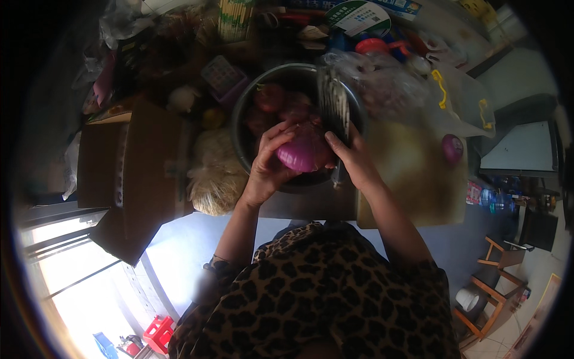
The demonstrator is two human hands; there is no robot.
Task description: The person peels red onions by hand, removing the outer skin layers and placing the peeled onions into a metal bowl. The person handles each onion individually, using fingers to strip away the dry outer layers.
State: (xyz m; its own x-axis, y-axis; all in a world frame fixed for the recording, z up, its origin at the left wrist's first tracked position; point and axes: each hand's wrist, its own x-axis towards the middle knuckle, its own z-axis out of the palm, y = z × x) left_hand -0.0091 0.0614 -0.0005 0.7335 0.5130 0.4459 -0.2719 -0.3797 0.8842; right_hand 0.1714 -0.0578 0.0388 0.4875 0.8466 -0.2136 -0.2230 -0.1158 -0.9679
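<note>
My left hand (270, 162) cups a large purple onion (303, 150) above a round metal bowl (242, 158). My right hand (356, 156) holds a knife (334, 103) by its dark handle, the wide blade upright and pointing away from me; its thumb reaches toward the onion's right side. Inside the bowl, beyond my hands, lie several reddish onions (270, 97). A cutting board (406, 179) is at the right of the bowl, with a purple onion piece (452, 148) near its right edge.
An open cardboard box (150, 166) stands left, beside a plastic bag of pale strands (218, 190). Behind the board are clear plastic bags (385, 85) and a red lid (372, 45). Bundled wooden skewers (235, 20) stand at the back. Wooden stools (491, 300) are on the floor at right.
</note>
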